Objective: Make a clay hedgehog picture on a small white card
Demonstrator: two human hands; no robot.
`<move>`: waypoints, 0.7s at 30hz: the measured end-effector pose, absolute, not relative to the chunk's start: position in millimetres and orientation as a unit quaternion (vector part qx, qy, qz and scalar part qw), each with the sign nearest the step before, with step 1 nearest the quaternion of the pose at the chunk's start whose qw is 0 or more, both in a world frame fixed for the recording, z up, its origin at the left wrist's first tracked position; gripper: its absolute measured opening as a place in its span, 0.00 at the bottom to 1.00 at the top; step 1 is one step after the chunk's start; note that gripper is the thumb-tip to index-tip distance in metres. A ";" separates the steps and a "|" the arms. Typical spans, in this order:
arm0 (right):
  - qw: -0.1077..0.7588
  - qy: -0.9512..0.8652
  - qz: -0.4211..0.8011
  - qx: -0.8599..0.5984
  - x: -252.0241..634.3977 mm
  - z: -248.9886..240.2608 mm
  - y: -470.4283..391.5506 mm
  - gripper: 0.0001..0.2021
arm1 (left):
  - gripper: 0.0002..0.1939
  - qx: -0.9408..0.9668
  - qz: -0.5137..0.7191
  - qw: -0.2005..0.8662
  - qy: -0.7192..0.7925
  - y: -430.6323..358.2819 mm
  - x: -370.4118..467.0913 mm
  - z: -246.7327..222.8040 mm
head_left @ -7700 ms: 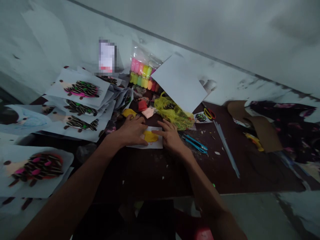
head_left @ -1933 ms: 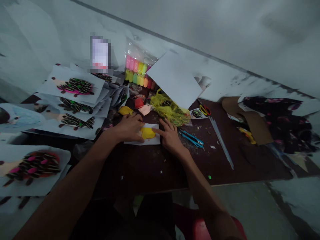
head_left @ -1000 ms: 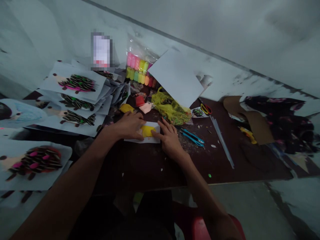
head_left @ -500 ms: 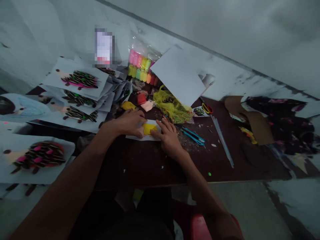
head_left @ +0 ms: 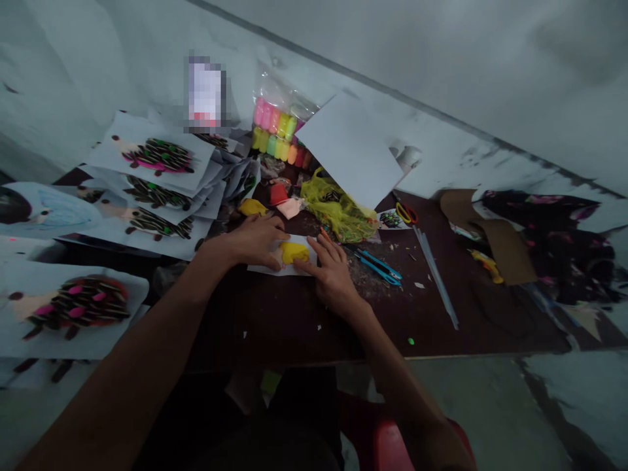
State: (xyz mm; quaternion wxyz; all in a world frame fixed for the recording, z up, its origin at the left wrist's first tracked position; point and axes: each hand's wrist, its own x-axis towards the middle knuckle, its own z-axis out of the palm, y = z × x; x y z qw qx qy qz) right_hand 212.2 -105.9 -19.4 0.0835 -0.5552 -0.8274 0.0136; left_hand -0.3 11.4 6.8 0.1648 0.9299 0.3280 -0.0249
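A flattened piece of yellow modelling clay (head_left: 294,252) lies on a small white paper (head_left: 267,269) on the dark table. My left hand (head_left: 256,241) rests at the paper's left side, fingers apart, its thumb beside the clay's left edge. From the right, my right hand (head_left: 333,265) lies with fingers spread, and its thumb touches the clay's lower right edge. More yellow clay (head_left: 252,207) sits just beyond my left hand, near red clay (head_left: 278,194) and pale pink clay (head_left: 290,208).
A blue utility knife (head_left: 380,267), scissors (head_left: 407,212) and clear sticks (head_left: 436,278) lie to the right. Behind are a yellow net bag (head_left: 338,209), a bag of coloured clay (head_left: 275,127) and a white sheet (head_left: 350,150). Hedgehog pictures (head_left: 157,157) are stacked at left.
My right thumb has shifted slightly along the lower right edge of the yellow clay. My left hand and the paper stay almost where they were.
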 end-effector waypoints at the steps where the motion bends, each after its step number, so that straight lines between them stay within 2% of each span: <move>1: 0.083 -0.829 0.011 -0.553 212.2 -19.7 -105.7 0.25 | 0.33 0.930 -0.027 0.164 0.327 11.6 -0.1 6.7; 6: 0.076 -0.835 0.007 -0.545 211.6 -21.8 -104.9 0.25 | 0.34 0.931 -0.022 0.161 0.328 11.5 0.5 6.2; 15: 0.112 -0.823 0.005 -0.558 215.0 -23.6 -103.2 0.27 | 0.34 0.929 -0.034 0.154 0.334 11.3 0.4 7.6; 18: 0.131 -0.808 -0.005 -0.574 217.6 -23.1 -106.0 0.25 | 0.34 0.928 -0.038 0.157 0.335 11.7 0.9 7.7; 21: 0.115 -0.809 0.001 -0.576 216.9 -21.5 -109.9 0.23 | 0.34 0.929 -0.042 0.154 0.335 11.0 1.7 9.0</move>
